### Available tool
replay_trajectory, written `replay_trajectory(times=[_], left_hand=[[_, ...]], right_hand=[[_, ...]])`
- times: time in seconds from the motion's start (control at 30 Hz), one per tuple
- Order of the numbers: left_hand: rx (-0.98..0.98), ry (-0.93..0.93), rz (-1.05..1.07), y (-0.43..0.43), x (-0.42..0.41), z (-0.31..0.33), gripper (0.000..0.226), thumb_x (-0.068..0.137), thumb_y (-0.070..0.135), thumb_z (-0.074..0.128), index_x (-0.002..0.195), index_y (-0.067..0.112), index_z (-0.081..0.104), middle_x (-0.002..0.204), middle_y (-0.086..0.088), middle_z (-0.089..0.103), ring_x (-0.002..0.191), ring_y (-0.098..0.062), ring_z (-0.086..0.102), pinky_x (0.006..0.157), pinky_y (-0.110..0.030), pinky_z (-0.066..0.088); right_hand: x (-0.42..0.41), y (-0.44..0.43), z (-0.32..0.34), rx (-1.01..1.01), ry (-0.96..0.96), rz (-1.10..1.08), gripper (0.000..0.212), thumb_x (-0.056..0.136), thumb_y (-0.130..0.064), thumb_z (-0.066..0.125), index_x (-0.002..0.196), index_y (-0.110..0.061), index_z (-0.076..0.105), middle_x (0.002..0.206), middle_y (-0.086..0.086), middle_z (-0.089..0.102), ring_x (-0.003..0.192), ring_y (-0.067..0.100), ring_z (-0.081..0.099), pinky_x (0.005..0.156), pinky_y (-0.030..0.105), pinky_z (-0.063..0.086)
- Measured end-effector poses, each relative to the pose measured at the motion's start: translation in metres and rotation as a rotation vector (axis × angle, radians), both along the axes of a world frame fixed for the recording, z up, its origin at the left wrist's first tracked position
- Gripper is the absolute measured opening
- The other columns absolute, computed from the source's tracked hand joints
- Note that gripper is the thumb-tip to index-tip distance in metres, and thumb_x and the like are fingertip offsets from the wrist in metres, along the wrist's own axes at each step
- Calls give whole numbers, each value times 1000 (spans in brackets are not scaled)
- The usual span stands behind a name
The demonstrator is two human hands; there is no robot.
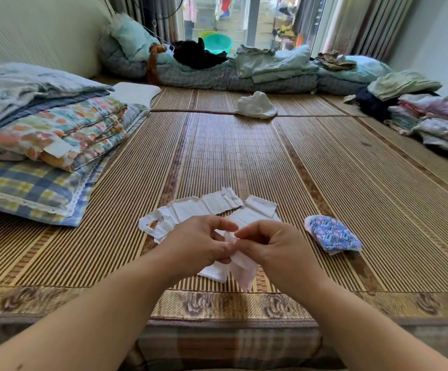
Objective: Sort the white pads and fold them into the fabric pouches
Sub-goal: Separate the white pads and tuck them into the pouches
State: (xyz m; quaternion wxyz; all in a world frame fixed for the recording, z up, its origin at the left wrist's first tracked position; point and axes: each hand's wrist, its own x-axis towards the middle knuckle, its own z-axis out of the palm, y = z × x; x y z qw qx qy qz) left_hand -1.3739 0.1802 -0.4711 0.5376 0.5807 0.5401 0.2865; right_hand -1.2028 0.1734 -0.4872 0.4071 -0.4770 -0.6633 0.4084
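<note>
The bamboo mat (324, 170) carries everything, and its middle serves as the working ground. Along its left edge lies 1 stack of folded bedding (57, 135), and at the far right corner 1 pile of folded clothes (437, 121). Both are probably set aside to keep the middle free. 1 crumpled white cloth (256, 105) lies near the far edge, well apart from the work.

Close to the near edge, the loose white pads (190, 210) lie flat and overlapping just beyond the hands, likely spread there for sorting. At least 2 lie there, but the overlap hides the exact count. Just 1 fabric pouch (334, 234), blue-patterned, lies right of them within easy reach, presumably waiting to take a pad.

The left hand (198, 245) and right hand (271, 245) are brought together above the near edge. Each pinches the same held pad (240, 266), lifted off the mat, apparently so it can be folded.
</note>
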Motion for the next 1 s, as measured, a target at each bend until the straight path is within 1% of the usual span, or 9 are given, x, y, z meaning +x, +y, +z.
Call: replay_trajectory(times=[0.1,0.23,0.27,0.37,0.43,0.53,0.73,0.9,1.0], left_hand=[[11,-6,-2,1,2,-3,16,79,8,73,93,14,69,69,0,69,62,-8,66,51,-16,46],[-85,-201,111,5,4,-1,8,81,2,68,87,8,67,69,-4,70,62,-13,65,56,-24,49],[-124,-277,141,7,5,0,8,82,1,67,88,7,67,69,-5,71,63,-14,66,56,-24,49],[-181,-405,178,10,9,4,12,83,2,66,94,6,65,69,-4,71,59,-11,67,51,-20,47],[-164,-401,170,11,14,4,21,83,8,68,103,10,62,74,-4,74,63,-12,68,52,-21,48],[-39,-132,143,13,17,-2,32,81,24,72,110,24,59,81,1,76,70,-11,71,61,-26,52],[294,603,-28,13,8,-29,40,77,48,69,114,40,56,86,18,67,76,2,64,70,-25,55],[295,695,-4,22,-5,-41,39,77,51,66,114,40,58,86,23,60,82,4,59,70,-22,52],[314,718,36,30,-12,-46,36,78,50,65,111,38,60,84,23,59,81,4,58,67,-20,48]], right_hand=[[3,-2,-3,-43,65,22,11,77,-17,76,82,-27,73,75,-8,74,70,7,70,63,21,55],[12,-5,-13,-100,-62,80,57,65,-31,83,113,-45,54,98,-11,64,88,8,65,69,25,56],[14,-6,-16,-101,-82,59,58,67,-31,83,115,-43,53,99,-9,63,86,9,64,68,26,55],[20,-3,-16,-50,-56,-44,17,83,-27,70,96,-18,65,84,8,68,75,24,65,64,43,58],[33,6,-13,-49,-35,-140,15,88,-26,64,83,-12,67,81,12,69,75,29,66,63,48,59],[72,29,-3,-70,-12,-384,14,90,-22,60,84,-13,68,83,13,71,70,21,68,55,40,59],[159,69,-12,-177,-246,-732,33,86,-14,66,117,-4,62,106,17,67,87,31,67,74,50,58],[165,83,-27,-307,-365,-701,32,82,-16,71,112,-11,64,100,16,68,81,30,68,69,49,59],[164,86,-32,-313,-529,-710,31,82,-23,71,111,-13,65,93,7,66,74,19,61,53,29,47]])
